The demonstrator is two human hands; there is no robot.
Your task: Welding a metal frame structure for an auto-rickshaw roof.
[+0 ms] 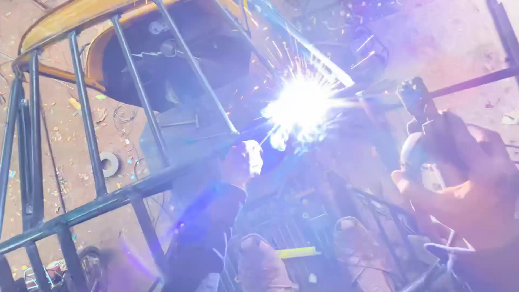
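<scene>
The left hand [246, 162], in a dark sleeve, is clenched around a welding electrode holder [254, 157], though glare washes out most of it. Just right of and above that hand burns a white-blue welding arc [303, 105], throwing sparks where a slanted bar meets the grey metal frame [124, 192]. The frame's long rail runs from the lower left up toward the arc, with several thin upright bars [138, 86] rising from it to a curved yellow-painted rim [65, 19] along the top left.

The right hand [454, 162] is raised at the right side, closed around a dark handled object [416, 100] that sticks up from its grip; haze keeps its kind from being told. A dark bar [470, 81] runs behind it toward the right edge.

Below lies a dirt floor [59, 140] strewn with small scraps. A pale metal ring [109, 164] rests on it left of the frame's uprights, and a hammer-like tool [181, 123] lies beyond them. Near the bottom edge a yellow strip [297, 252] shows among dark bars. No packages, labels or signs can be made out.
</scene>
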